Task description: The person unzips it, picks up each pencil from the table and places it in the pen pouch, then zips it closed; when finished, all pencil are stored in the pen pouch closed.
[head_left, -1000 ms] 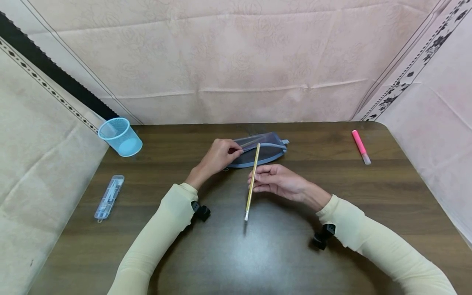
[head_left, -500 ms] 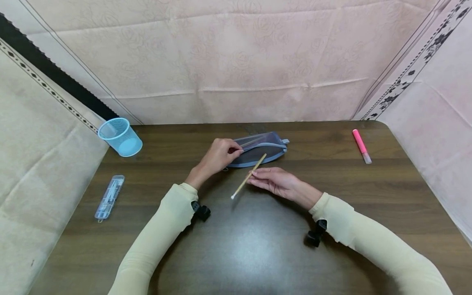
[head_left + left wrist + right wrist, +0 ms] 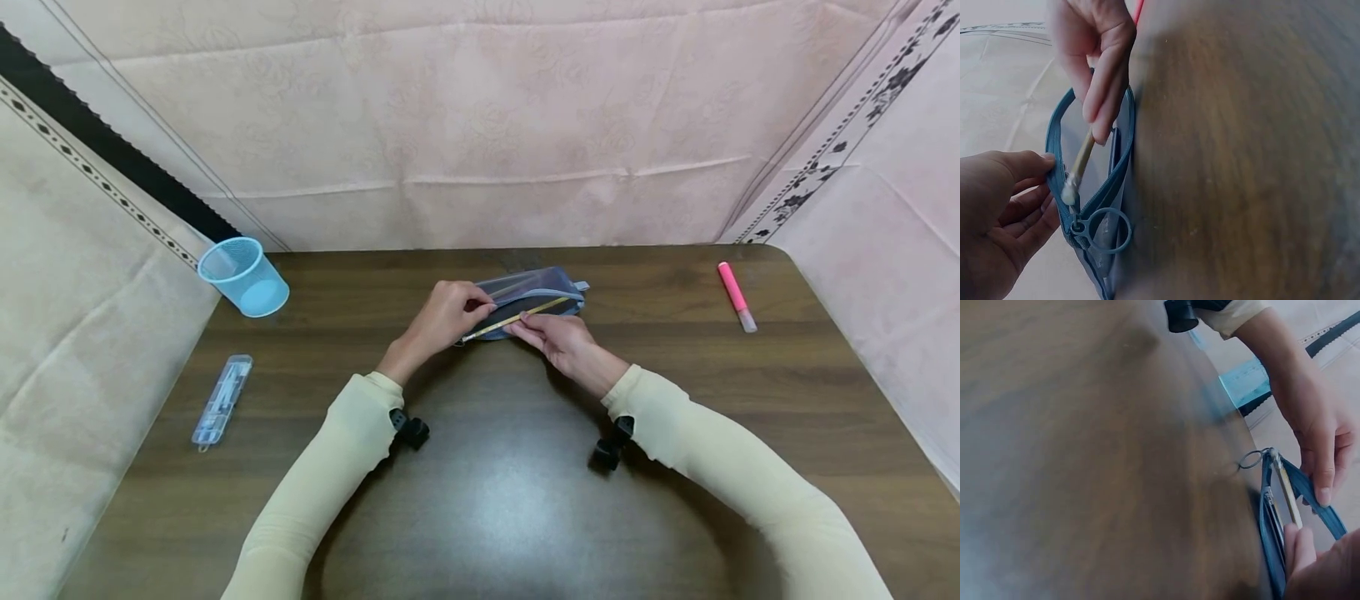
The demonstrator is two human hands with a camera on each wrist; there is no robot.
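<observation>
A blue-trimmed zip pouch (image 3: 551,282) lies at the back middle of the table, its zip undone. My left hand (image 3: 444,318) pinches the edge of its opening between thumb and fingers. In my right hand (image 3: 566,343), thumb and fingertips pinch a yellow pencil (image 3: 498,327) with a white eraser end, slanting along the open mouth. In the left wrist view, the pencil's eraser end (image 3: 1070,190) is inside the opening, close to the zip's ring pull (image 3: 1129,231). A slim dark pen (image 3: 1115,150) shows within the pouch. The right fingers cover the pencil's middle.
A light blue mesh cup (image 3: 247,279) stands at the back left. Nearer on that side lies a slim translucent blue case (image 3: 222,402). At the back right is a pink marker (image 3: 737,296). Pale cloth (image 3: 480,125) hangs behind the wooden table (image 3: 480,517).
My right hand has moved forward and slightly left to the pouch, tipping the pencil from near upright in view to a flatter slant over the opening. My left hand has stayed put.
</observation>
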